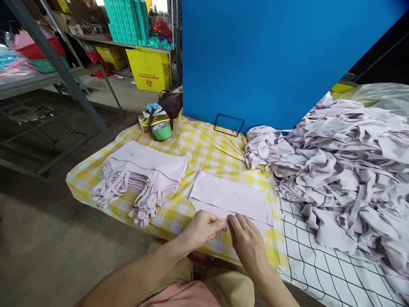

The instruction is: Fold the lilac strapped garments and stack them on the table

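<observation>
A pale lilac fabric piece (233,196) lies flat on the yellow checked cloth in front of me, with a seam line running across it. At its near edge my left hand (204,228) is closed, thumb and fingers pinching a small light bit of the fabric. Close against it, my right hand (247,236) has its fingers bent down over the same spot, pinching too. The fingertips nearly meet and partly hide what is between them. To the left sits a neat stack of strappy lilac tops (150,164), their thin straps hanging toward me.
A big loose heap of lilac garments (351,170) covers the right side, over a white grid-patterned cloth (322,260). Behind stands a blue panel (255,59) with a black wire frame (228,125) at its foot. A green tape roll (162,131) lies at the back left.
</observation>
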A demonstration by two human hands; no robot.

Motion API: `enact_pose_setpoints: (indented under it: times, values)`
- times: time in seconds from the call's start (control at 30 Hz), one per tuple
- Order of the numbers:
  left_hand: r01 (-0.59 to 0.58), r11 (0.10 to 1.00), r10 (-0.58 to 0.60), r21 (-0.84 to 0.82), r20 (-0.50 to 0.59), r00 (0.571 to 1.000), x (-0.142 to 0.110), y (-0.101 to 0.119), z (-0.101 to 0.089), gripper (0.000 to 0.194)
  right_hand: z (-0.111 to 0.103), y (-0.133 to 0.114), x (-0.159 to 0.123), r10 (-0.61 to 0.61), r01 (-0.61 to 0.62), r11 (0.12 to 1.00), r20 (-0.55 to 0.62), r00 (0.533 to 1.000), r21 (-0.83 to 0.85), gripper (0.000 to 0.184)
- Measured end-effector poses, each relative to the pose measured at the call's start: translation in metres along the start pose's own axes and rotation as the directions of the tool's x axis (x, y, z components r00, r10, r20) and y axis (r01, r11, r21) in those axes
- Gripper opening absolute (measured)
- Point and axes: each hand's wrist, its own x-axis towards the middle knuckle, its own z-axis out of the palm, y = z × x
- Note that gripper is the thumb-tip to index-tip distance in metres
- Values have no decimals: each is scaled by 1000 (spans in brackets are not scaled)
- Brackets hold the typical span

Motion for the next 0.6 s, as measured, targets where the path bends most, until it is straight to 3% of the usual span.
enact_pose_setpoints:
  times: [0.07, 0.13, 0.2, 0.27, 0.33, 0.43, 0.53, 0.6]
  values:
    - [-14, 991, 16, 132, -13, 1000, 3, -1, -4, 44, 3, 2, 2, 26, -26, 998, -8, 1000, 58, 22]
    - [-100, 927, 138, 361, -79, 987, 10, -1, -13, 36, 5, 6, 6, 122, -117, 977, -19, 992, 180, 20]
    - [-208, 757, 338, 620, -98, 936, 22, -1, -24, 19, 7, 10, 10, 281, -274, 907, 24, 959, 320, 17]
    - [-292, 526, 475, 799, 8, 880, 35, -2, -36, 17, 8, 12, 14, 406, -419, 789, 130, 905, 450, 15]
    - [-363, 331, 496, 871, 167, 852, 46, -4, -45, 22, 10, 13, 19, 453, -497, 650, 231, 861, 576, 19]
    - [-431, 131, 478, 893, 324, 816, 58, -7, -50, 12, 15, 14, 26, 455, -529, 423, 332, 826, 736, 24]
    - [-446, 40, 477, 894, 375, 795, 65, -9, -51, 9, 20, 15, 31, 453, -549, 257, 403, 795, 795, 27]
    - [-441, 64, 488, 895, 357, 796, 68, -9, -51, 9, 23, 16, 35, 449, -557, 235, 420, 789, 796, 25]
